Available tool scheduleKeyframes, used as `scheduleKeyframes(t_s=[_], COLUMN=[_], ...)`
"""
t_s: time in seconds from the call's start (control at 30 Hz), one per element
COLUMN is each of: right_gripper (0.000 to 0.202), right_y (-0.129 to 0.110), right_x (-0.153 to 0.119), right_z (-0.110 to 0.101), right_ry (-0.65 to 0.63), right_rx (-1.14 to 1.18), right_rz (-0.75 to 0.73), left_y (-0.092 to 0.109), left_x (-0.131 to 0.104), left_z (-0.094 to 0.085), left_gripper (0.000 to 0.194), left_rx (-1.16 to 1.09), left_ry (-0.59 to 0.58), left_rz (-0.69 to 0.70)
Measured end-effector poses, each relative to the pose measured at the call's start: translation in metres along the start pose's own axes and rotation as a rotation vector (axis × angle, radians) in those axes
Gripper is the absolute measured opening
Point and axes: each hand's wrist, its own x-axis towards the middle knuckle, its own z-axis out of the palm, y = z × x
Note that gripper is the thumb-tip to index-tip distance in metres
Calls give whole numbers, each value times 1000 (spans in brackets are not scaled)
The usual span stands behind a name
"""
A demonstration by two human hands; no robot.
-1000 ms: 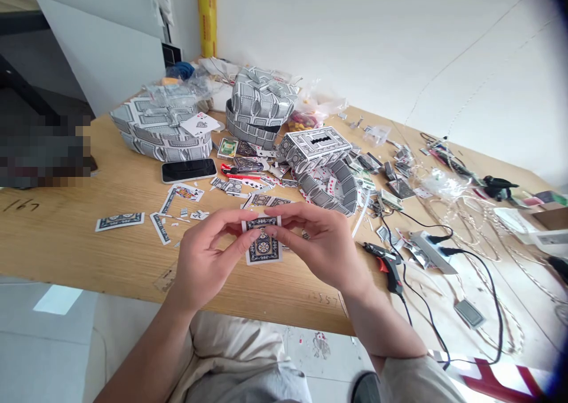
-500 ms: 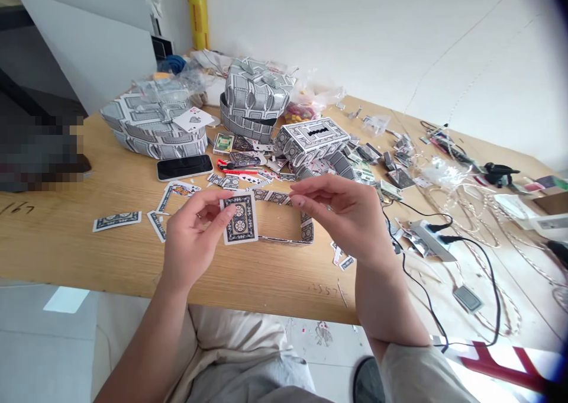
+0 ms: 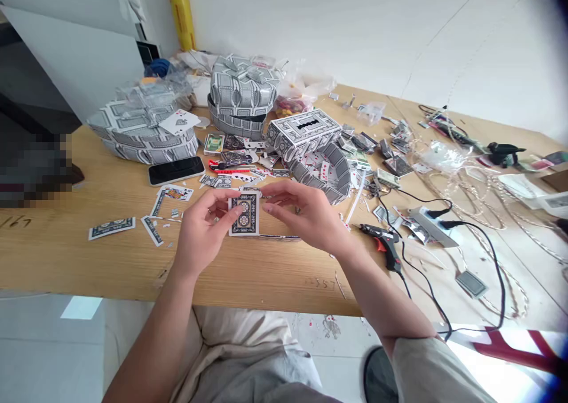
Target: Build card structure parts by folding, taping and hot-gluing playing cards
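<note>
- L hand (image 3: 202,228): grip pinching a playing card (image 3: 251,222) by its left side, thumb on the patterned back, fingers behind.
- R hand (image 3: 306,213): grip looks unclosed, thumb & index parted, just beside card's right edge (contact? can't tell).
- Card: roughly upright above the surface (image 3: 133,261), in front of a patterned strip (image 3: 279,237), mostly hidden.
- Step, prob.: positioning card btwn both hands.
- Next move likely calls for a light R pinch on the free edge, L steady, no bending.
- Glue gun (image 3: 386,246) lies right, untouched.
</note>
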Motion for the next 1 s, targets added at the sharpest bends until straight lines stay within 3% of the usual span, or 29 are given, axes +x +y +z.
scheduleKeyframes(t_s=[0.2, 0.4, 0.57, 0.77, 1.0], right_gripper=[22, 20, 19, 15, 27], right_y=[-16, -23, -25, -23, -27], right_x=[8, -1, -5, -11, -16], right_z=[23, 28, 28, 28, 39], right_ry=[81, 48, 37, 40, -5], right_rx=[222, 230, 171, 110, 376], right_rz=[-109, -113, -107, -86, 73], left_y=[25, 27, 22, 25, 38], left_x=[-19, -31, -33, -32, -38], left_z=[0, -5, -6, -13, -16], left_gripper=[23, 24, 26, 13, 6], left_rx=[-25, -4, 34, 170, 164], left_ry=[107, 161, 153, 96, 35], left_rz=[124, 229, 254, 291, 216])
